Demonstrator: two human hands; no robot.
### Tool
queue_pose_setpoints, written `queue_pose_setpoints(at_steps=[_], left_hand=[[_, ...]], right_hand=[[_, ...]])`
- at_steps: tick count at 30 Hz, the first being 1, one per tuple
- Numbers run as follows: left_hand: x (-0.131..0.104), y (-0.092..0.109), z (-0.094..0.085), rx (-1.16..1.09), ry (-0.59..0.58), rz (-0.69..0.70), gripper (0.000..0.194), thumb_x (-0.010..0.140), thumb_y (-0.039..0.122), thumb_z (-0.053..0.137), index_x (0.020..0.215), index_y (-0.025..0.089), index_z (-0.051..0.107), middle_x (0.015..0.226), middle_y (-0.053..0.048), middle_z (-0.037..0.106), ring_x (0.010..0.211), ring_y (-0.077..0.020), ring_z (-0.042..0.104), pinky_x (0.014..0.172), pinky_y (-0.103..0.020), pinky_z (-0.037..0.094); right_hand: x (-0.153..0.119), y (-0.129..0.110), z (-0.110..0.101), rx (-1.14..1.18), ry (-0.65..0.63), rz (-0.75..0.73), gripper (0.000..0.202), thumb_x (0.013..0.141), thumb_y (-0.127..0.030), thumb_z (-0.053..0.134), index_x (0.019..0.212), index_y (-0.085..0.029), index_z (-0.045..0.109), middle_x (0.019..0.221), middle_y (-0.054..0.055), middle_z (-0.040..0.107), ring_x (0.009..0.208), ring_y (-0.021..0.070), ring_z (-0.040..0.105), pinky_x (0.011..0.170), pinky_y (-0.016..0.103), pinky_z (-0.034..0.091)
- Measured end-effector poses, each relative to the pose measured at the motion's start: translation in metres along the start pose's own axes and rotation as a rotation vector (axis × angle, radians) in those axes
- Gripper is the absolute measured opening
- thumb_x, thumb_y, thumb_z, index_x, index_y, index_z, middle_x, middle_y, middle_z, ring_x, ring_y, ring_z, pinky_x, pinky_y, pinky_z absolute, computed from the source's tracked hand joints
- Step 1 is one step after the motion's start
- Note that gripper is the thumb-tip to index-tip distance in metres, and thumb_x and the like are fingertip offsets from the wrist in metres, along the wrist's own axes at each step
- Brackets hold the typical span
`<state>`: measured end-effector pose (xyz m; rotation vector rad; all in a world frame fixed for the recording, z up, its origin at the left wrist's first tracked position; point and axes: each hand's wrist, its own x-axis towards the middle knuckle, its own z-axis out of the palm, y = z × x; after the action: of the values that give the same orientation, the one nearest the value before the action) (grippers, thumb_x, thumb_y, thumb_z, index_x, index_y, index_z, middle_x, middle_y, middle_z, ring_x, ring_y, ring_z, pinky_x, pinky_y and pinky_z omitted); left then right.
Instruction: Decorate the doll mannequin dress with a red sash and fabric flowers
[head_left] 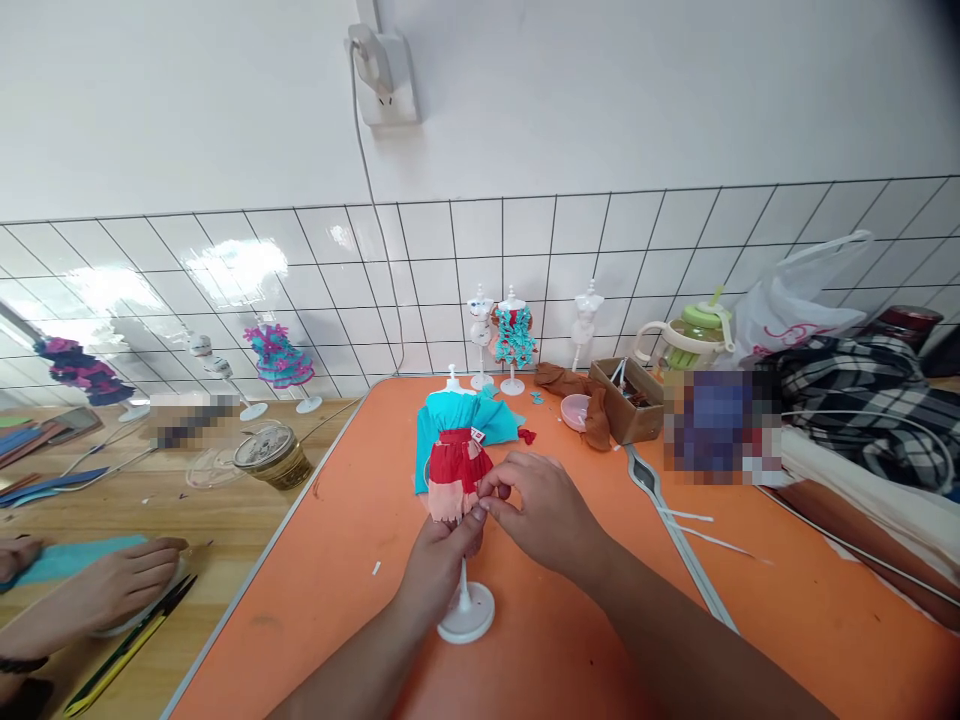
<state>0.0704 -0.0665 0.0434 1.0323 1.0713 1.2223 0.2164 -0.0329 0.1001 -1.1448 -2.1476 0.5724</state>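
Note:
A miniature dress [457,460] with a turquoise top, red waist and pale pink hem hangs on a small white dress stand [466,612] in front of me. My left hand [441,560] is closed at the bottom of the skirt, thumb on the hem and fingers behind it near the pole. From the right, my right hand [544,505] pinches the skirt's edge close to the left thumb. The fingertips of both hands nearly meet there. A small white tag [478,436] shows at the waist. Turquoise cloth [495,420] lies behind the dress.
Other small dress stands [513,340] line the tiled wall. A cardboard box [628,400], brown cloth [597,420], a pink dish [575,411] and a green-lidded jug [694,335] stand at the back right. A co-worker's hand [127,585], a yellow cutter [131,645] and a jar [274,455] are left.

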Motion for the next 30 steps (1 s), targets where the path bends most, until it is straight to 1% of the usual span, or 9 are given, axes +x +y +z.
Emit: queue_pose_setpoints(at_steps=[5, 9, 12, 18, 21, 24, 27, 30], left_hand=[[-0.001, 0.004, 0.003, 0.071, 0.054, -0.025, 0.042, 0.074, 0.05, 0.06, 0.057, 0.018, 0.038, 0.052, 0.006, 0.033, 0.052, -0.0085, 0.027, 0.049, -0.023, 0.024], [0.0, 0.001, 0.0, 0.141, 0.129, -0.04, 0.042, 0.072, 0.049, 0.061, 0.055, 0.019, 0.037, 0.052, 0.005, 0.031, 0.052, -0.0085, 0.026, 0.048, -0.023, 0.023], [0.001, -0.001, -0.002, 0.184, 0.161, -0.028, 0.041, 0.073, 0.047, 0.06, 0.054, 0.019, 0.036, 0.053, 0.005, 0.032, 0.052, -0.0086, 0.027, 0.048, -0.022, 0.024], [0.001, 0.003, 0.001, 0.183, 0.161, 0.008, 0.038, 0.074, 0.048, 0.058, 0.059, 0.019, 0.04, 0.054, 0.005, 0.035, 0.052, -0.0091, 0.029, 0.049, -0.022, 0.026], [0.001, 0.004, 0.002, 0.171, 0.141, 0.007, 0.041, 0.075, 0.051, 0.057, 0.057, 0.019, 0.04, 0.052, 0.005, 0.035, 0.051, -0.0093, 0.03, 0.049, -0.023, 0.026], [0.001, 0.004, 0.002, 0.154, 0.127, -0.001, 0.043, 0.075, 0.053, 0.056, 0.056, 0.018, 0.04, 0.052, 0.005, 0.035, 0.051, -0.0095, 0.031, 0.05, -0.023, 0.026], [0.0, 0.006, 0.003, 0.161, 0.154, -0.027, 0.043, 0.074, 0.051, 0.059, 0.054, 0.018, 0.04, 0.051, 0.005, 0.035, 0.05, -0.0092, 0.03, 0.049, -0.023, 0.025], [0.0, 0.006, 0.003, 0.15, 0.164, -0.019, 0.04, 0.072, 0.045, 0.064, 0.053, 0.018, 0.041, 0.05, 0.005, 0.035, 0.05, -0.0095, 0.03, 0.049, -0.023, 0.025]], right_hand=[[-0.001, 0.0, 0.003, -0.068, 0.013, -0.003, 0.003, 0.079, -0.02, 0.058, 0.077, -0.022, 0.06, 0.08, -0.002, 0.061, 0.077, 0.0136, 0.053, 0.072, 0.029, 0.029], [-0.004, -0.001, 0.011, -0.101, 0.029, -0.001, 0.004, 0.08, -0.019, 0.055, 0.077, -0.021, 0.057, 0.08, -0.003, 0.06, 0.075, 0.0128, 0.052, 0.072, 0.029, 0.029], [-0.005, -0.003, 0.015, -0.107, 0.027, 0.002, 0.004, 0.081, -0.019, 0.054, 0.078, -0.021, 0.056, 0.08, -0.002, 0.06, 0.075, 0.0129, 0.052, 0.072, 0.029, 0.03], [-0.004, -0.003, 0.014, -0.056, 0.011, 0.007, 0.006, 0.082, -0.018, 0.055, 0.078, -0.021, 0.058, 0.081, -0.002, 0.061, 0.074, 0.0127, 0.053, 0.072, 0.029, 0.031], [-0.003, 0.0, 0.012, -0.048, 0.045, -0.012, 0.01, 0.084, -0.019, 0.054, 0.083, -0.024, 0.063, 0.084, -0.002, 0.062, 0.076, 0.0128, 0.054, 0.072, 0.029, 0.03], [-0.002, 0.002, 0.01, -0.092, 0.076, -0.034, 0.013, 0.085, -0.021, 0.055, 0.087, -0.027, 0.066, 0.082, -0.002, 0.063, 0.077, 0.0133, 0.054, 0.072, 0.029, 0.03], [-0.002, 0.003, 0.01, -0.136, 0.072, -0.03, 0.01, 0.083, -0.022, 0.058, 0.084, -0.027, 0.067, 0.078, -0.002, 0.062, 0.079, 0.0147, 0.053, 0.071, 0.03, 0.029], [-0.002, 0.002, 0.01, -0.148, 0.081, -0.014, 0.008, 0.081, -0.022, 0.058, 0.079, -0.026, 0.065, 0.078, -0.001, 0.062, 0.081, 0.0161, 0.052, 0.071, 0.03, 0.028]])
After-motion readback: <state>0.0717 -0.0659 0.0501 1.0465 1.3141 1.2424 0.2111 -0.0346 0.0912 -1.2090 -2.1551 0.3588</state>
